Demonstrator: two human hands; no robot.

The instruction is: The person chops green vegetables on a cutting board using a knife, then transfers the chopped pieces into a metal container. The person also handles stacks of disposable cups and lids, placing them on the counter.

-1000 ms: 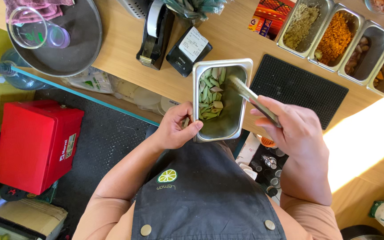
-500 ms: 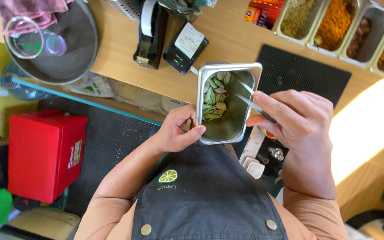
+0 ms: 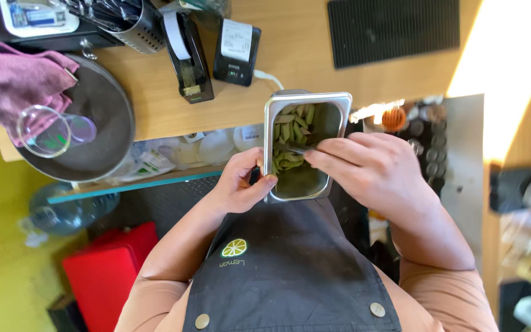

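1. Steel pan (image 3: 333, 104) of green leaves (image 3: 290, 138) sits half over the counter edge, dead centre.
2. Left hand (image 3: 241, 184) at 8 o'clock of it, fingers pinching its rim.
3. Right hand (image 3: 379, 169) at 4 o'clock, fingers pressed around metal tongs (image 3: 296, 148) in the leaves.

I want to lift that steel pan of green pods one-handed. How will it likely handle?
The steel pan looks rigid and probably light: the left hand holds its rim alone. The green pods lie loose, so tilting would likely shift them. Its smooth walls may be slippery.
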